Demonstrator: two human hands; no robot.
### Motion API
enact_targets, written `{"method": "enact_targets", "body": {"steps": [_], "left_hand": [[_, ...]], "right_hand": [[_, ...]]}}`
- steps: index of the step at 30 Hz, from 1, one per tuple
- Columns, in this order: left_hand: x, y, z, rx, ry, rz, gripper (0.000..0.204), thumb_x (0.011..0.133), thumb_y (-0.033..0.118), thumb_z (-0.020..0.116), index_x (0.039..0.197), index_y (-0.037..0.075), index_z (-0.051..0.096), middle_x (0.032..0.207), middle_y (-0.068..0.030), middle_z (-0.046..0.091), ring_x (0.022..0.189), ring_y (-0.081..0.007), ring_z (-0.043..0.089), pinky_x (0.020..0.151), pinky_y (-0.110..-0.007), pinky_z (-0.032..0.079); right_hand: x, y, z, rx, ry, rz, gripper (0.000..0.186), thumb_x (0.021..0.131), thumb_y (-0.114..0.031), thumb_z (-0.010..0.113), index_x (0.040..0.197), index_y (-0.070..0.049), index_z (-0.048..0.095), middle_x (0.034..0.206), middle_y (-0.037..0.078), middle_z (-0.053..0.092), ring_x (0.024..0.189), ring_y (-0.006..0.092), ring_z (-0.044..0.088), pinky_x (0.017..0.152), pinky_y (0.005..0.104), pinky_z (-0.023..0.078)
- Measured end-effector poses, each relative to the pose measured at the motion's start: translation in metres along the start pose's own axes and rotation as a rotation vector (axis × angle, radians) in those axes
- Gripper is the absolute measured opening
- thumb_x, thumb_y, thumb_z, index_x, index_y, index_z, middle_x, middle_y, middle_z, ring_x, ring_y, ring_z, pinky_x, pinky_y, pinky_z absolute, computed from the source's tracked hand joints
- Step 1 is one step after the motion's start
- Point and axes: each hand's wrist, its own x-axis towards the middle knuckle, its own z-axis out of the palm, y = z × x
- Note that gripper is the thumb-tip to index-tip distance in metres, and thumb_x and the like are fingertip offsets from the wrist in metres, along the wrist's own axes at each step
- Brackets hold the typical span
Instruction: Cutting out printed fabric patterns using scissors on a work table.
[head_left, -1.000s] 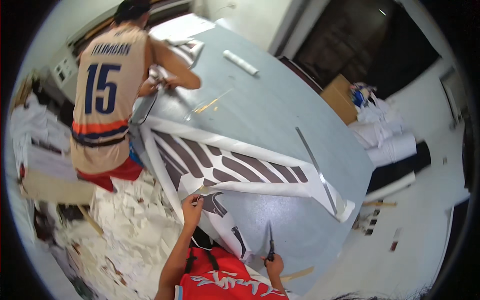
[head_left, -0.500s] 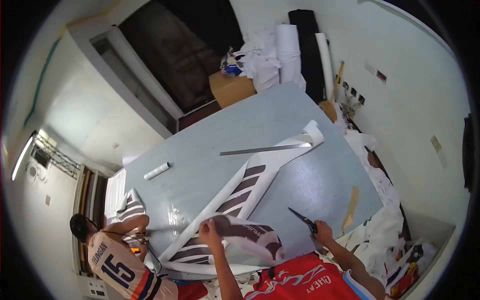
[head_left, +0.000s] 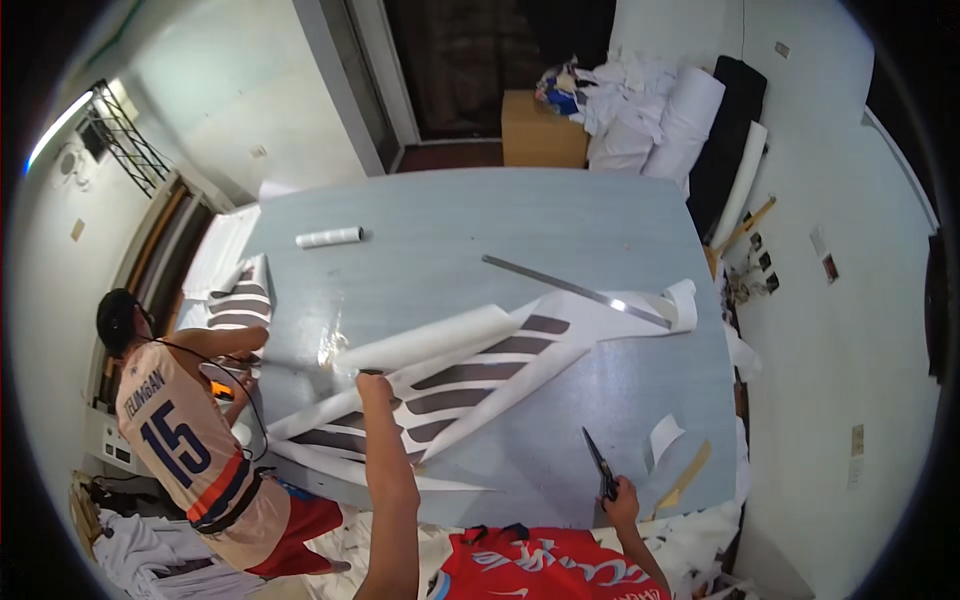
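My left hand is stretched forward over the table, its fingers closed at the lower edge of a curled white sheet. My right hand grips black-handled scissors near the front edge, with the blades pointing away from me and held together. Beneath and beside my left hand lies a long printed sheet with dark slanted stripes on white, running diagonally across the table. A metal ruler rests across its far right end, where the sheet curls up.
At the left edge a co-worker bends over another striped piece. A white roll lies on the blue-grey table. A white scrap and a tan strip sit at the right. Behind stand a cardboard box and fabric rolls.
My view has turned. My left hand has moved forward and left; the dark-printed piece it held up is no longer seen that way. A white scrap now lies beside the tan strip.
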Motion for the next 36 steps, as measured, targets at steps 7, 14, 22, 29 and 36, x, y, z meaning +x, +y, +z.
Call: {"method": "enact_targets", "body": {"steps": [7,14,22,29,36], "left_hand": [[0.025,-0.032,-0.066,-0.666,0.506,-0.056,0.022,0.094,0.017,0.046,0.096,0.001,0.06,0.093,-0.0091,0.063,0.081,-0.0206,0.063,0.076,-0.032,0.055],[0.037,-0.042,-0.081,-1.201,1.034,-0.049,0.03,0.094,0.016,0.044,0.074,0.0,0.06,0.065,-0.0067,0.062,0.06,-0.0195,0.063,0.062,-0.03,0.058],[0.075,0.024,0.056,-0.452,0.725,-0.122,0.043,0.1,0.023,0.043,0.135,-0.002,0.044,0.14,-0.0195,0.045,0.114,-0.0312,0.058,0.102,-0.043,0.045],[-0.091,-0.018,0.192,1.213,-0.157,0.444,0.029,0.088,0.009,0.058,0.117,0.004,0.062,0.103,-0.0179,0.061,0.095,-0.0343,0.059,0.085,-0.039,0.047],[-0.175,-0.03,0.254,0.844,-0.147,-0.275,0.052,0.095,0.044,0.054,0.128,0.003,0.056,0.102,-0.019,0.065,0.102,-0.0325,0.062,0.089,-0.043,0.047]], "right_hand": [[0.005,-0.012,-0.017,0.014,-0.027,0.032,0.068,0.062,-0.024,0.087,0.119,-0.008,0.052,0.099,0.012,0.058,0.093,0.033,0.057,0.08,0.0423,0.048],[0.001,-0.013,-0.017,0.0,-0.047,0.087,0.067,0.061,-0.022,0.087,0.116,-0.007,0.052,0.093,0.013,0.057,0.088,0.0333,0.056,0.076,0.0419,0.047],[-0.006,-0.01,-0.007,0.032,0.007,0.154,0.059,0.065,-0.025,0.085,0.109,-0.005,0.05,0.095,0.013,0.058,0.091,0.0352,0.058,0.077,0.0429,0.047],[-0.005,0.0,-0.002,0.055,-0.045,0.112,0.044,0.069,-0.03,0.082,0.091,0.0,0.059,0.09,0.018,0.063,0.084,0.0367,0.061,0.075,0.0428,0.048],[-0.025,-0.018,-0.011,0.271,-0.27,0.294,0.054,0.07,-0.046,0.083,0.085,-0.002,0.056,0.07,0.009,0.059,0.066,0.018,0.057,0.063,0.0348,0.047]]}}
